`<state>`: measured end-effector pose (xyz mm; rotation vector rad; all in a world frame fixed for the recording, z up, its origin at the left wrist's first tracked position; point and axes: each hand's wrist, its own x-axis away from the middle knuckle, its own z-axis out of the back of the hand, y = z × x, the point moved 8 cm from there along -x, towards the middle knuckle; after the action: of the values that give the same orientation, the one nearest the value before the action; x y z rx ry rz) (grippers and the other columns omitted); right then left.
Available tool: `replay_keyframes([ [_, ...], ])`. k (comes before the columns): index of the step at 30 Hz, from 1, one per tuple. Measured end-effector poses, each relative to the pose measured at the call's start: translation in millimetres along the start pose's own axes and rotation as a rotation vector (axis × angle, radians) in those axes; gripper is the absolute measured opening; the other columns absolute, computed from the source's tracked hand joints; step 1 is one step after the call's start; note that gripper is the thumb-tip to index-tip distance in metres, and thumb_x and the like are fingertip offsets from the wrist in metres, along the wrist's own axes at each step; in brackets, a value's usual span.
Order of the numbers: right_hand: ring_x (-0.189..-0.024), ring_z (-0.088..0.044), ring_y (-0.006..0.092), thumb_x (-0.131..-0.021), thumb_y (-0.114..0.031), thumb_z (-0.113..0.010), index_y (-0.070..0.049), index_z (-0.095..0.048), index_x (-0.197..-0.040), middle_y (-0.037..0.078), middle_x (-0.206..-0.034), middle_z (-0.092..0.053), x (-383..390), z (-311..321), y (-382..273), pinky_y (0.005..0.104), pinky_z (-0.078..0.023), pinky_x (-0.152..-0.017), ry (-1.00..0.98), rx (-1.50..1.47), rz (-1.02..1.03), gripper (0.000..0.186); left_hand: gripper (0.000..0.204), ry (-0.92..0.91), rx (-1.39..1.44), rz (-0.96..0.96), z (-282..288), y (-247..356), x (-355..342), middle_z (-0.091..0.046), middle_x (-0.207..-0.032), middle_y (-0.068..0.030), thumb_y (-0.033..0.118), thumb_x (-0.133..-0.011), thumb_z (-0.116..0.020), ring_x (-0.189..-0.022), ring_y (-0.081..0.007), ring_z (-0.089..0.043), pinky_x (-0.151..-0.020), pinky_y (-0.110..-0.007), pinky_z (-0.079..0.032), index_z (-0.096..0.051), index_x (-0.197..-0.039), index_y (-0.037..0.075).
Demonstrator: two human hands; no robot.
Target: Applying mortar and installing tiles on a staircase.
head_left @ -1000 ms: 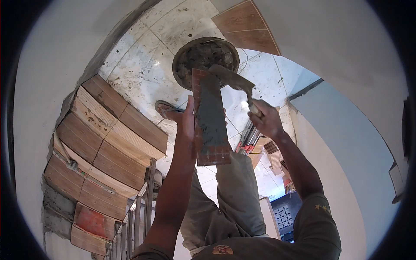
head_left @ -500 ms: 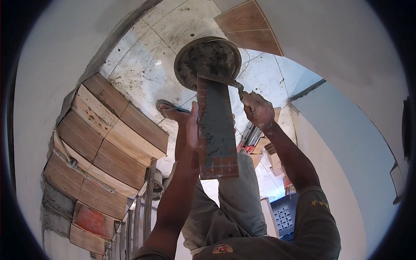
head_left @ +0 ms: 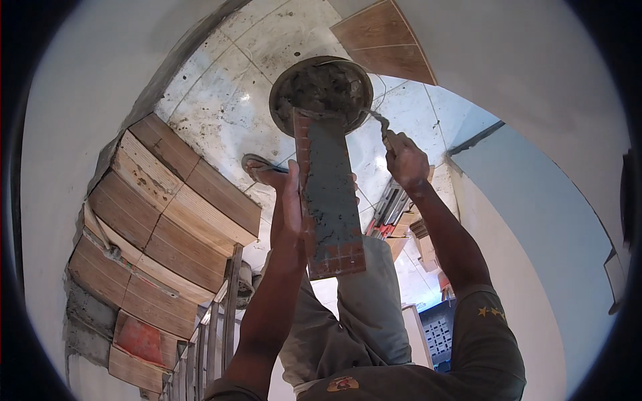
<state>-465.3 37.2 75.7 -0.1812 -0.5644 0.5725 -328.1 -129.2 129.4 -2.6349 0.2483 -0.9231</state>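
My left hand [head_left: 293, 197] is closed round a long, narrow tile [head_left: 336, 262], thumb on its left edge and fingertips showing at its right edge. Grey mortar [head_left: 329, 180] covers most of the tile's upturned face, leaving reddish-brown strips along the left side and near end. In my right hand [head_left: 407, 160] is the handle of a trowel [head_left: 384, 124]. Its blade reaches left over the bucket and is partly lost against the mortar. Beneath the tile's far end stands a round bucket [head_left: 273, 107] of wet grey mortar.
Wood-look tiled steps [head_left: 187, 227] descend on the left beside a metal railing [head_left: 227, 314]. A wood-look tile [head_left: 384, 43] lies beyond the bucket. A sandalled foot [head_left: 264, 170] rests on the mortar-spattered floor [head_left: 221, 100]. Tools and tile pieces [head_left: 394, 210] lie right of my legs.
The trowel has moved off the tile's far edge to the right, with my right hand shifting slightly right and nearer. The tile's far end has swung a little left.
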Motion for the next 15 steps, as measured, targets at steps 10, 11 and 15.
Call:
replay_keyframes([
  [10,-0.085,-0.071,0.0378,-0.083,-0.006,-0.072,-0.012,-0.064,-0.13,0.014,-0.101,-0.069,-24,27,-36,0.0422,-0.058,-0.076,0.004,-0.397,0.1,0.049,0.082,0.143,-0.12,-0.048,-8,8,-3,-0.069,-0.119,-0.0238,0.072,-0.104,-0.035,-0.099,-0.0339,-0.073,-0.086,-0.049,-0.062,-0.057,-0.139,0.001],
  [11,-0.084,-0.07,0.0375,-0.083,-0.006,-0.072,-0.011,-0.064,-0.13,0.014,-0.1,-0.069,-25,29,-37,0.0418,-0.058,-0.075,0.001,-0.391,0.12,0.048,0.082,0.143,-0.121,-0.05,-3,11,-2,-0.069,-0.119,-0.0238,0.072,-0.104,-0.035,-0.099,-0.0339,-0.073,-0.086,-0.049,-0.062,-0.057,-0.139,0.001],
  [15,-0.08,-0.07,0.035,-0.083,-0.006,-0.071,-0.008,-0.064,-0.129,0.013,-0.097,-0.069,-23,31,-38,0.0406,-0.057,-0.074,-0.001,-0.399,0.187,0.047,0.092,0.057,-0.144,0.007,4,14,1,-0.063,-0.128,-0.0274,0.074,-0.103,-0.035,-0.108,-0.036,-0.069,-0.09,-0.05,-0.059,-0.042,-0.152,-0.004],
])
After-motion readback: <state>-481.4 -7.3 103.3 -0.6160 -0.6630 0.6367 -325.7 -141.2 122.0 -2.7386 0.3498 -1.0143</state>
